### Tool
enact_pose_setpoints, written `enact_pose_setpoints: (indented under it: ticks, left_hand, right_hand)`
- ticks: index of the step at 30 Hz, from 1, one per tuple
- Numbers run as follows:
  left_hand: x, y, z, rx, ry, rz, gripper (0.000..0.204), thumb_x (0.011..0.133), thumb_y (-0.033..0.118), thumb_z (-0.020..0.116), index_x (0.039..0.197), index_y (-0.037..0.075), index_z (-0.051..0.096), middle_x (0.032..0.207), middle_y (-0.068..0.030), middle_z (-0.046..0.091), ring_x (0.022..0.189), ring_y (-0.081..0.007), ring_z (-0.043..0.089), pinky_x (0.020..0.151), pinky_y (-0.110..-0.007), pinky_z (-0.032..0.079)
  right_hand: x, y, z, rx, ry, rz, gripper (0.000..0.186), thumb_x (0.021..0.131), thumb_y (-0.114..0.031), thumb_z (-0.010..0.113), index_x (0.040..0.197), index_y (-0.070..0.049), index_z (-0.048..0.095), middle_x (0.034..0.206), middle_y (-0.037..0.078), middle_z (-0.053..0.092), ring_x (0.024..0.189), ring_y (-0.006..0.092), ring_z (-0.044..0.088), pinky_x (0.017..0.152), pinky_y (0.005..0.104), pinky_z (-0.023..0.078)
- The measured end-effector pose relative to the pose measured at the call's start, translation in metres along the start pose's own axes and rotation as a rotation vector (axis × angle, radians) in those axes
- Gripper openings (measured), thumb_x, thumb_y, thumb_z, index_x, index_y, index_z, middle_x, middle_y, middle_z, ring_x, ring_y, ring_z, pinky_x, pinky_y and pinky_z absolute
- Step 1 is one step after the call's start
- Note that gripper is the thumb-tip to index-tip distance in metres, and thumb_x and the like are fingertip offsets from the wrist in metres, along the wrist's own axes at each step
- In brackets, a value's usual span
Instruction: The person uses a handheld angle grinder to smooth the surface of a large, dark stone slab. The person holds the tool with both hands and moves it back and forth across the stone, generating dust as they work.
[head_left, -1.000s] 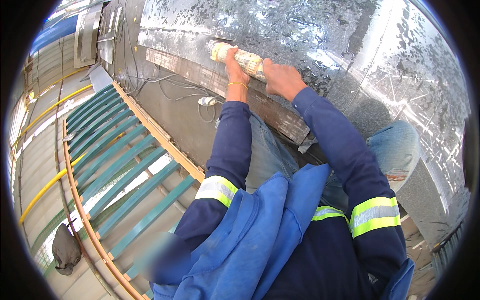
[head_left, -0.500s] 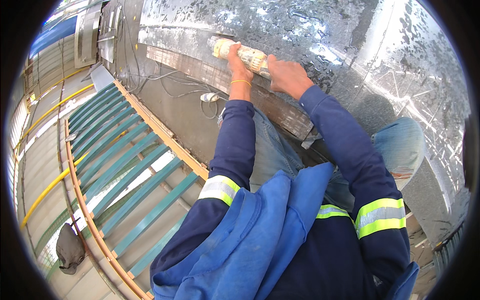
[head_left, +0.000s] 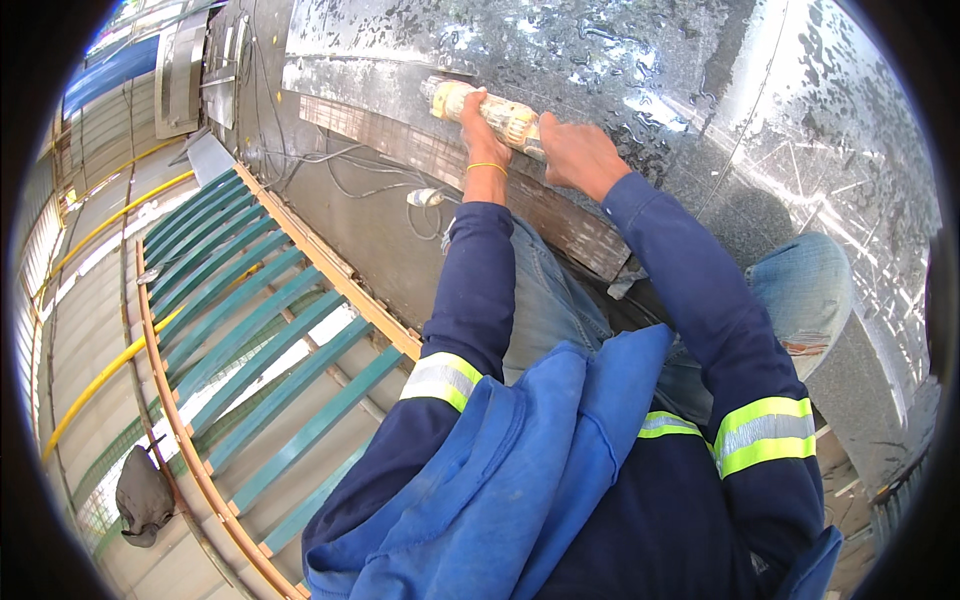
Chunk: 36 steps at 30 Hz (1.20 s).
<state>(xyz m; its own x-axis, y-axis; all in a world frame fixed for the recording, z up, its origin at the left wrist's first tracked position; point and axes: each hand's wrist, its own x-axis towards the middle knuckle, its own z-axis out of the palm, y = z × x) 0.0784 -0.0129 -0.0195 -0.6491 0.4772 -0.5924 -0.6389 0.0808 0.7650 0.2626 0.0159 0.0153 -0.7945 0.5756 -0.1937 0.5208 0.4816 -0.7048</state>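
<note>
Cream-yellow hand tool [head_left: 512, 120], thick-bodied and stained, shaped like a power tool: one, in the upper centre of the frame, slanting from upper left to lower right, over the near edge of a grey slab [head_left: 670, 55]. Whether it is running cannot be told; its working end is too small to make out.

Left grip [head_left: 484, 132]: bare, clasped around the front half of the tool; yellow band [head_left: 487, 165] at the wrist.

Right grip [head_left: 582, 156]: bare, clenched on the tool's rear end.

Slab: dark and bright patches, with what look like beads of water (glare hides part of it).

Wooden board [head_left: 375, 133]: one, brown and scuffed, along the slab's near edge.

Grey cables [head_left: 350, 183]: loose loops, left of the left forearm, with a white connector [head_left: 425, 197] among them.

Slatted frame [head_left: 340, 282]: teal slats, wooden rails, left side of the frame.

Dark bag [head_left: 144, 497]: lower left.

Hazards, as judged: water reaching the tool or connector could cause a shock, if either is live; a slick surface could make the tool skid; bare skin close to its front end could be nicked; the loose blue cloth [head_left: 500, 450], lower centre, could snag if leaned forward.
</note>
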Motion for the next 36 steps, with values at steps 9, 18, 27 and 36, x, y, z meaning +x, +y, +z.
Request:
enact_pose_setpoints:
  ticks: [9, 18, 27, 36]
  left_hand:
    - [0.023, -0.005, -0.01, -0.026, 0.047, 0.037, 0.044, 0.078, 0.025, 0.07, 0.111, 0.001, 0.055, 0.093, -0.0114, 0.061, 0.08, -0.0302, 0.067, 0.071, -0.047, 0.057]
    - [0.011, -0.013, -0.002, -0.077, 0.118, 0.061, 0.044, 0.078, 0.022, 0.069, 0.112, -0.002, 0.056, 0.095, -0.0101, 0.061, 0.079, -0.0279, 0.065, 0.07, -0.045, 0.057]
    - [0.01, -0.007, 0.011, -0.134, 0.135, 0.102, 0.043, 0.075, 0.017, 0.072, 0.11, -0.006, 0.059, 0.091, -0.0094, 0.061, 0.074, -0.024, 0.064, 0.066, -0.042, 0.056]
    - [0.024, -0.009, -0.015, -0.058, 0.077, 0.078, 0.044, 0.078, 0.024, 0.069, 0.114, 0.003, 0.054, 0.093, -0.0102, 0.061, 0.08, -0.0302, 0.066, 0.072, -0.048, 0.058]
  right_hand:
    - [0.011, 0.002, 0.004, -0.022, -0.001, 0.02, 0.043, 0.069, -0.011, 0.077, 0.102, 0.003, 0.053, 0.088, 0.023, 0.072, 0.084, 0.0378, 0.073, 0.07, 0.0449, 0.058]
    - [0.008, -0.003, 0.006, -0.127, -0.004, 0.064, 0.036, 0.072, -0.011, 0.072, 0.099, 0.0, 0.05, 0.083, 0.024, 0.07, 0.079, 0.0419, 0.071, 0.069, 0.0488, 0.057]
    - [0.008, -0.002, 0.005, -0.116, -0.011, 0.04, 0.037, 0.073, -0.01, 0.069, 0.101, 0.001, 0.048, 0.088, 0.026, 0.07, 0.085, 0.0427, 0.07, 0.073, 0.0505, 0.056]
    - [0.011, -0.007, 0.007, -0.089, -0.013, 0.028, 0.036, 0.073, -0.01, 0.072, 0.1, 0.002, 0.051, 0.087, 0.025, 0.071, 0.084, 0.0403, 0.072, 0.072, 0.0487, 0.057]
